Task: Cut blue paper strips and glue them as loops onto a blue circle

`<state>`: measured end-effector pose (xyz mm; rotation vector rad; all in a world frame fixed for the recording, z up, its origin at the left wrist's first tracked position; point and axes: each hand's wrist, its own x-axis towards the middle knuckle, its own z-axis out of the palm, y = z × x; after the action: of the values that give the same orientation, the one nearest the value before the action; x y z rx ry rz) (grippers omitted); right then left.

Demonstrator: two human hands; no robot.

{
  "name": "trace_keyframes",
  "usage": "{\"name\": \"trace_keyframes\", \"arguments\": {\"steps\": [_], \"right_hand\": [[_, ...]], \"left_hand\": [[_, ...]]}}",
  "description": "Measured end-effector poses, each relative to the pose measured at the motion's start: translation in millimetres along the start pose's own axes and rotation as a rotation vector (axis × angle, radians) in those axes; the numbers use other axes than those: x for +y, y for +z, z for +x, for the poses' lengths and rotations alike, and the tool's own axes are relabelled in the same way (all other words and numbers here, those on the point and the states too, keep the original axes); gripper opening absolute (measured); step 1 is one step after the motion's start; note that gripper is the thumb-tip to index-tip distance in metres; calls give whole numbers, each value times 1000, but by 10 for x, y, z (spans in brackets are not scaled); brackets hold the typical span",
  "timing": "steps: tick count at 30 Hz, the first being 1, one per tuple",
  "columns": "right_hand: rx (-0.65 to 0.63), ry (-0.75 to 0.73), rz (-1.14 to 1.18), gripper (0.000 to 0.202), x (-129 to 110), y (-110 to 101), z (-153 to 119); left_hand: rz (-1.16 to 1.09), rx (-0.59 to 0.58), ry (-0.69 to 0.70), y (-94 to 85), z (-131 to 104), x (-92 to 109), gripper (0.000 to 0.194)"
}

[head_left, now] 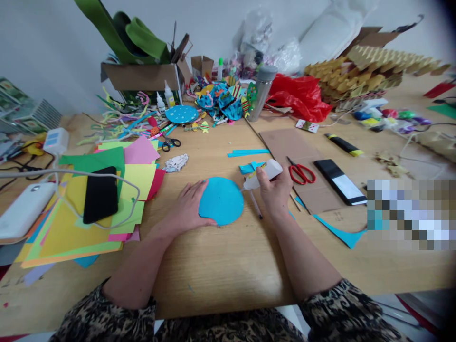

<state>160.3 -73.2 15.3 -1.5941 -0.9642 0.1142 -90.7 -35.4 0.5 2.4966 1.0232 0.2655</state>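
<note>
A round blue piece of paper [223, 202] sits on the wooden table in front of me. My left hand [185, 209] holds its left side, thumb at the lower edge and fingers at the upper edge. My right hand [277, 192] is closed around a white glue bottle [272, 168]. The bottle is tilted, and its nozzle points left at the circle's right rim; whether glue is coming out is too small to see. Below the nozzle lies a pen [255, 204]. Folded blue paper scraps [249, 168] are just behind the bottle.
Red-handled scissors [302, 174] and a phone [338, 180] lie on cardboard [292, 142] at right. Coloured paper sheets [71, 228] with a black phone [101, 194] and a cable are at left. Behind stand a steel flask [262, 95], more glue bottles [168, 95] and a craft pile [228, 102].
</note>
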Motion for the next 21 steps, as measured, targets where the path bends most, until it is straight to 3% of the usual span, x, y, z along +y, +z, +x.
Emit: {"name": "trace_keyframes", "arguments": {"steps": [12,14,18,21], "right_hand": [[-8,47,84,32,-24,-33,-3],[16,118,197,34,-11,-27,18],[84,402,548,40,48,6,110],[72,566,684,42,68,-10,186]], "left_hand": [[11,-10,-7,-9,2,10,115],[6,-10,-10,-20,3,19,115],[-33,6,4,-22,3,7,119],[-79,32,21,-19,-5,-13,118]]}}
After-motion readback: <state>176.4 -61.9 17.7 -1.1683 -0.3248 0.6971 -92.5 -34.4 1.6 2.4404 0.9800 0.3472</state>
